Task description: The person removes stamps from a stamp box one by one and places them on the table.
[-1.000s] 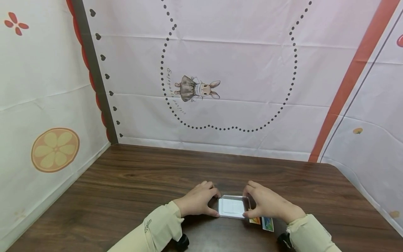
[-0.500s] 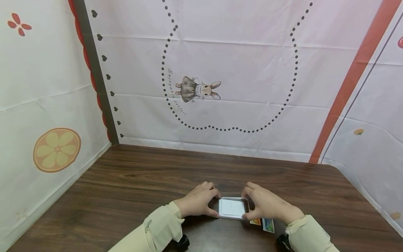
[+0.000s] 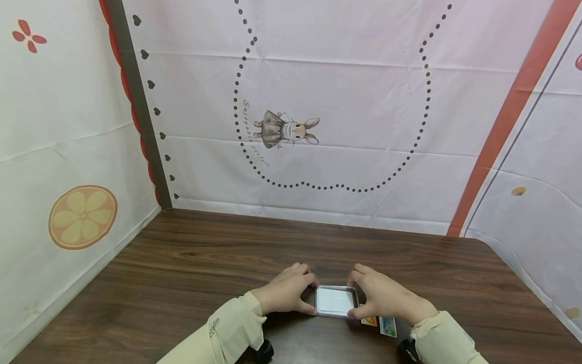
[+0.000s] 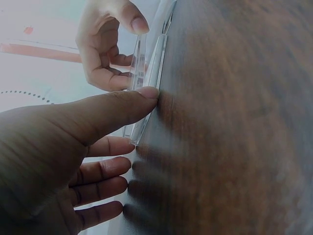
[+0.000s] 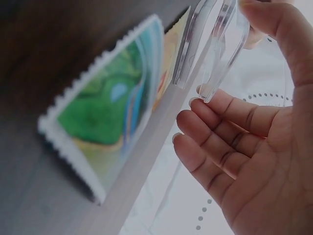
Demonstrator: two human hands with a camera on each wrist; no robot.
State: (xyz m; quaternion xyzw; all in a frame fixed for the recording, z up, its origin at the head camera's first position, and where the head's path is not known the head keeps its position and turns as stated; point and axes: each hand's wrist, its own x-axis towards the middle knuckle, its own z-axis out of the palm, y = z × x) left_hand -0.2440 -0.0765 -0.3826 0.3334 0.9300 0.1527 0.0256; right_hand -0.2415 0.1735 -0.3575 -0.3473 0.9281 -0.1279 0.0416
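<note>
A small clear plastic case [image 3: 336, 301] with white inside lies on the table between both hands. The left hand [image 3: 288, 289] holds its left end, thumb on the near edge and forefinger at the far corner. The right hand [image 3: 384, 293] pinches a clear lid [image 5: 227, 54] across its right end, thumb near and forefinger far. In the left wrist view the lid [image 4: 138, 58] stands slightly apart from the base [image 4: 156, 63] on the right hand's side, and the two come closer at the left hand. The remaining fingers of both hands extend loosely behind the case.
Two small picture stamps lie right of the case, near the right wrist: a green-blue stamp [image 3: 387, 326] and an orange stamp [image 3: 369, 320] partly under the right hand. Dark wooden table [image 3: 227, 242] spreads around. Printed cloth [image 3: 345, 101] hangs behind it and at both sides.
The right hand has shifted slightly left and brought the clear lid into line over the base. The left hand stays at the left end; the stamps have not moved.
</note>
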